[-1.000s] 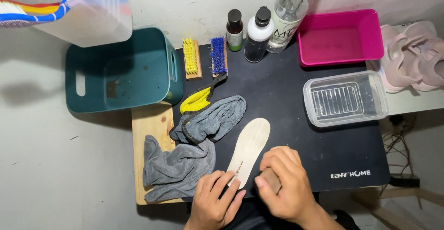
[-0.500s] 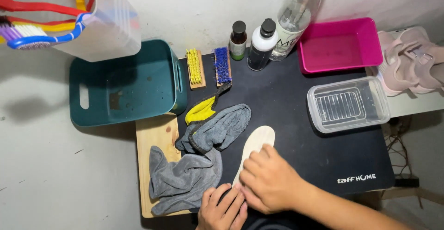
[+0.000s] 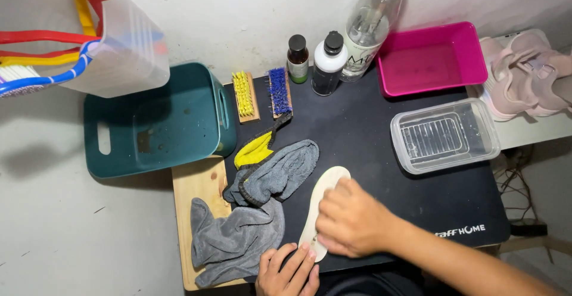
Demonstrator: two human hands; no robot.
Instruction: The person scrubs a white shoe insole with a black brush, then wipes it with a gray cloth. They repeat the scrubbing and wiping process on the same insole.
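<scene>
A pale shoe insole lies on the black mat near the front edge. My right hand lies flat on top of its middle, covering most of it. The fingertips of my left hand press the insole's near end at the bottom of the view. Just left of the insole sits a crumpled grey cloth with a yellow patch, partly on a wooden board.
A teal basket stands at the left. Behind lie a yellow brush, a blue brush, two small bottles and a clear bottle. A pink tub, a clear tray and pink shoes are at the right.
My right hand has slid forward from the insole's near end onto its middle. My left hand stays at the near end. The camera has shifted slightly.
</scene>
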